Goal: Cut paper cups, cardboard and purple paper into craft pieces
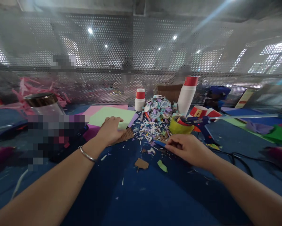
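My left hand [111,130], with a silver bangle at the wrist, reaches over the edge of the light green paper [108,115]. Its fingers are spread and bent a little, with a strip of corrugated cardboard [127,135] beside the thumb; whether they touch is unclear. On the right, my right hand [190,149] is low over the table, thumb and fingers closed on the end of a slim blue tool [160,143]. The tool's exact kind does not show. Paper scraps [148,130] lie around its tip. Nearer me are a brown cardboard scrap [141,163] and a green paper scrap [162,166].
A glue gun [202,124] rests by a yellow roll [181,127], its cable trailing right. Stacked paper cups [187,97], a shorter stack [140,99] and decorated round paper pieces [155,108] stand behind. A lidded jar [46,105] is at left. A perforated metal screen [122,56] closes the back.
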Motion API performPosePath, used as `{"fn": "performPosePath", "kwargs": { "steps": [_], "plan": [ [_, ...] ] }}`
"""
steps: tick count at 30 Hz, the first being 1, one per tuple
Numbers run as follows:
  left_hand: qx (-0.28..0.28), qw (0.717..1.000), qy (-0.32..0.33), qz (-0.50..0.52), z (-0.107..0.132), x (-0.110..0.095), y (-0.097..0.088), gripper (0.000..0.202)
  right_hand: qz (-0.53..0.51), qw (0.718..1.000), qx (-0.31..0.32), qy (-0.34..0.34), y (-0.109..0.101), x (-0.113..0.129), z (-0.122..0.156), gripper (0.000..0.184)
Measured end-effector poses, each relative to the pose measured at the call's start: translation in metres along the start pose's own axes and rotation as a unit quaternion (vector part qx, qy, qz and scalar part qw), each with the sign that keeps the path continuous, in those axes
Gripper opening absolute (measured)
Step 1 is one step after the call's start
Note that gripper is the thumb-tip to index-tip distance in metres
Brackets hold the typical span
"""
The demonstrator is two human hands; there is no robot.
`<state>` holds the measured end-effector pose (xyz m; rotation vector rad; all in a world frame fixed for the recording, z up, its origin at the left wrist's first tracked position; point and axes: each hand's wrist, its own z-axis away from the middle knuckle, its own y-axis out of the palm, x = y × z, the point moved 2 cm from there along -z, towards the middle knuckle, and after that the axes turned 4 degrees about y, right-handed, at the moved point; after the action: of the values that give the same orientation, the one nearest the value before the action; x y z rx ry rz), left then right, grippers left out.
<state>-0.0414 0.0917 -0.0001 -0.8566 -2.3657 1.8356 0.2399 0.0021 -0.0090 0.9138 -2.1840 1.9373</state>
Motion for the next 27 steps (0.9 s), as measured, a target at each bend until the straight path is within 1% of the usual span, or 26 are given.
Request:
{"fn": "performPosePath", "kwargs": {
  "steps": [1,3,6,9,12,14,19,24,27],
  "plan": [
    [-0.004,1.000,-0.007,-0.005,-0.001,0.006,0.003,0.046,-0.003,1.000,-0.001,-0.002,0.000,0.000,0.000,0.017],
    [-0.006,1.000,-0.011,-0.012,-0.003,0.011,0.010,0.053,-0.010,1.000,-0.005,-0.003,0.001,0.000,0.000,0.018],
    [-0.007,1.000,-0.012,-0.022,-0.005,0.007,0.016,0.056,-0.017,1.000,-0.002,0.004,0.001,0.000,0.001,0.018],
    [-0.006,0.999,-0.019,-0.039,-0.007,0.000,0.019,0.050,-0.021,1.000,-0.008,0.005,0.001,-0.001,0.002,0.019],
    [0.005,0.997,-0.036,-0.064,-0.007,-0.005,0.017,0.035,-0.020,1.000,-0.016,0.003,0.000,-0.002,0.002,0.021],
    [0.013,0.996,-0.049,-0.078,-0.007,-0.006,0.016,0.028,-0.018,1.000,-0.016,0.006,0.000,-0.003,0.002,0.021],
    [0.019,0.992,-0.071,-0.098,-0.006,-0.006,0.010,0.029,-0.009,1.000,0.004,0.022,0.001,-0.004,0.001,0.018],
    [0.025,0.990,-0.083,-0.111,-0.008,-0.004,0.008,0.030,0.015,0.998,0.058,0.032,-0.001,0.000,0.002,0.020],
    [0.031,0.988,-0.090,-0.119,-0.009,-0.002,0.007,0.030,0.029,0.997,0.064,0.034,-0.002,0.002,0.002,0.019]
  ]
}}
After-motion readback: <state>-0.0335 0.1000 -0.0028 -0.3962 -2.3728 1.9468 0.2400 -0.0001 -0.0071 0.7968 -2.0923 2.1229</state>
